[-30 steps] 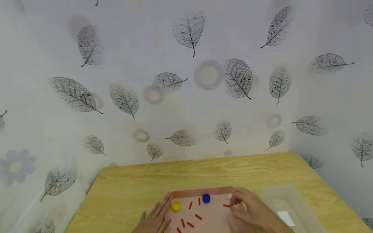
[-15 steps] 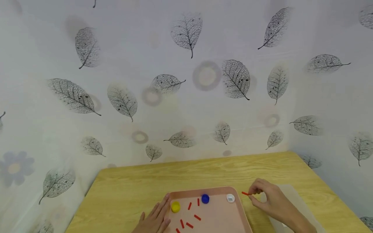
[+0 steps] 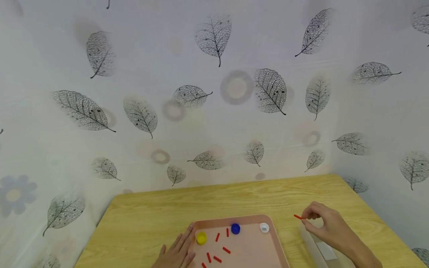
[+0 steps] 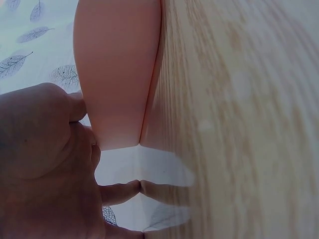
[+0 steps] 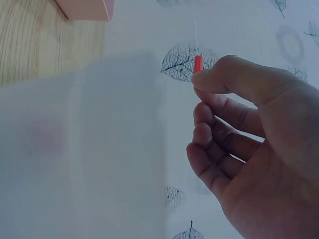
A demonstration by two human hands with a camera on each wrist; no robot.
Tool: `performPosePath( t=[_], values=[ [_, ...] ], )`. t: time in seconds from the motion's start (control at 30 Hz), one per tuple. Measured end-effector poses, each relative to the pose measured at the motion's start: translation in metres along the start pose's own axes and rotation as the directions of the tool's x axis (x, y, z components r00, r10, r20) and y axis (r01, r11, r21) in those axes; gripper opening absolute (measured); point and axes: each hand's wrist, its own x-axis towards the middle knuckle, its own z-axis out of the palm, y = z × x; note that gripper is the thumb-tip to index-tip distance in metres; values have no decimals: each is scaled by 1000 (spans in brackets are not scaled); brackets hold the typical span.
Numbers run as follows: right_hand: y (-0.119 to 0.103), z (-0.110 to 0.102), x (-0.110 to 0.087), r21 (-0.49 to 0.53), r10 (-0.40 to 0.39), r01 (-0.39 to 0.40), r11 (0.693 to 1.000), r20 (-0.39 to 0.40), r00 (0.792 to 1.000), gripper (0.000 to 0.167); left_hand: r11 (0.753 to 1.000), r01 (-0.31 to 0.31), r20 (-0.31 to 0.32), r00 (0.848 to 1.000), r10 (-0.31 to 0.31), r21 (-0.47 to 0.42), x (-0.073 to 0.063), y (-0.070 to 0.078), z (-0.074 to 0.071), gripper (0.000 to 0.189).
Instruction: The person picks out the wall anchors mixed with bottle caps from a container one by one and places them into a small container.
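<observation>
My right hand point(image 3: 333, 225) pinches a short red stick point(image 3: 297, 216) between thumb and forefinger, over the near left corner of a translucent whitish container point(image 3: 312, 243). In the right wrist view the stick's end point(image 5: 198, 63) pokes up past the thumb tip, the other fingers curled loosely below. My left hand point(image 3: 177, 250) lies along the left side of a pink tray point(image 3: 249, 255), fingers extended and touching its outer wall point(image 4: 117, 74). On the tray lie several red sticks point(image 3: 226, 250), plus round yellow point(image 3: 201, 238), blue point(image 3: 235, 228) and white point(image 3: 264, 227) cap-like pieces.
Both tray and container stand on a wood-grain table point(image 3: 151, 212). A white rectangle point(image 3: 326, 251) shows at the container, partly behind the right forearm. Behind the table rises a pale wall covering point(image 3: 214, 123) with leaf prints.
My right hand has lifted the red stick from beside the white piece and carried it right, out of the tray to over the container. The left hand stays at the tray's side.
</observation>
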Motion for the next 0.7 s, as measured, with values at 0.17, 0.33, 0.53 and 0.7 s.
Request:
performPosePath(
  t=[0.17, 0.33, 0.53, 0.7],
  values=[
    [6, -7, -4, -25, 43, -43, 999, 2, 999, 42, 1000, 1, 3, 1000, -1, 0, -1, 1, -1, 65],
    [13, -10, -6, -52, 45, -46, 998, -21, 999, 41, 1000, 7, 7, 1000, -7, -6, -1, 1, -2, 65],
    [17, -16, -8, -101, 63, -66, 993, -30, 998, 40, 1000, 19, 17, 1000, -19, -5, 0, 2, -1, 66],
    [19, -21, -10, -114, 101, -102, 988, -15, 995, 38, 1000, 13, 9, 1000, -13, -8, 0, 2, -1, 65]
  ],
)
